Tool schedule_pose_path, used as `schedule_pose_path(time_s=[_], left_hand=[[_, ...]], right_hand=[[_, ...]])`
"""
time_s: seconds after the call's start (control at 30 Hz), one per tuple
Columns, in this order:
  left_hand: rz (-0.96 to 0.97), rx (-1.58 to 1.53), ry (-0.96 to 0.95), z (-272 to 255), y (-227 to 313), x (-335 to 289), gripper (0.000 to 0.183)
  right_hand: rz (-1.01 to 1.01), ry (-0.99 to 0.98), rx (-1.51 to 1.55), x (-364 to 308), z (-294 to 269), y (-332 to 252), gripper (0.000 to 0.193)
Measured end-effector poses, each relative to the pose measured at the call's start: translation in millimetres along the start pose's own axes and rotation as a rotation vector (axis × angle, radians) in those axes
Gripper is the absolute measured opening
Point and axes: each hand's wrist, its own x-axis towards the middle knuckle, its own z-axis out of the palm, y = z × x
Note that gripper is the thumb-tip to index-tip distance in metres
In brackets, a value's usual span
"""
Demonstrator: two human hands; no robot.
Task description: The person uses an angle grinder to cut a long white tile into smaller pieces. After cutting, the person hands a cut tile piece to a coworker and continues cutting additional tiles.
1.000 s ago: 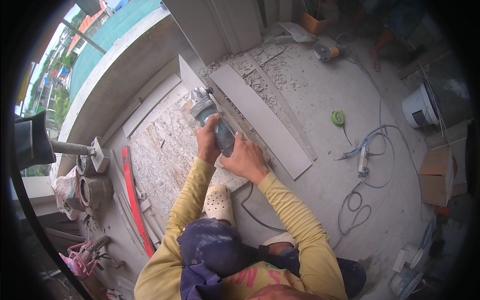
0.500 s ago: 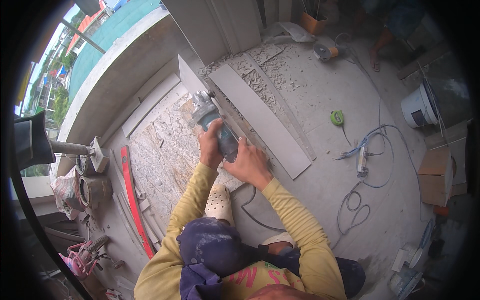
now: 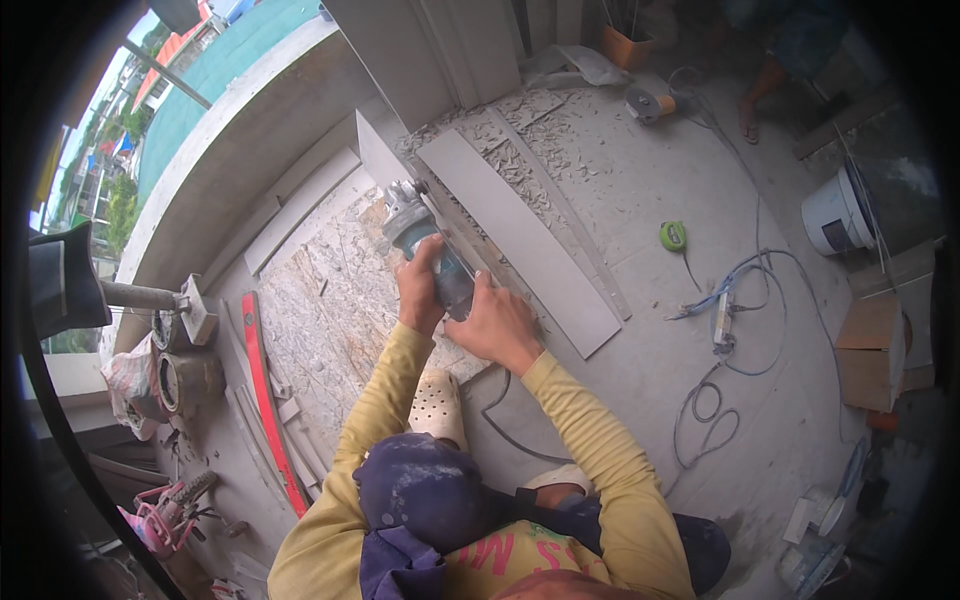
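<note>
Both my hands are wrapped round an angle grinder (image 3: 410, 226) with a metal head and a teal and dark body. My left hand (image 3: 418, 290) grips its left side near the middle. Behind it, my right hand (image 3: 497, 325) closes round the rear end. The grinder's head is beside the lower end of a thin grey panel (image 3: 378, 152) that stands on edge; whether the disc touches it is hidden. Just right of the grinder, a long grey board strip (image 3: 525, 250) lies flat. Underneath is a dusty, worn sheet (image 3: 320, 275) on the floor.
A red level (image 3: 264, 395) and narrow offcuts lie to the left. On the right are a green tape measure (image 3: 674, 236), a second grinder (image 3: 650, 104), a power strip (image 3: 723, 322) with tangled cords, and a white bucket (image 3: 835, 215). A person's foot (image 3: 749, 118) shows at the far right.
</note>
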Motion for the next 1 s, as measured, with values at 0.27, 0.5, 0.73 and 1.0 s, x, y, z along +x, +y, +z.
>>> schedule_pose_path(time_s=[0.27,0.5,0.73,1.0], left_hand=[[-0.022,-0.014,0.003,0,5,4,0.033],[-0.008,-0.026,0.004,5,2,-5,0.033],[-0.018,-0.024,0.003,0,-7,-8,0.036],[-0.036,-0.026,-0.007,3,-8,-17,0.038]], right_hand=[[-0.005,0.007,0.004,5,2,-1,0.073],[-0.026,0.018,-0.007,-1,4,6,0.074],[-0.018,0.015,-0.006,-7,6,11,0.074],[-0.047,0.090,-0.014,-13,15,22,0.074]])
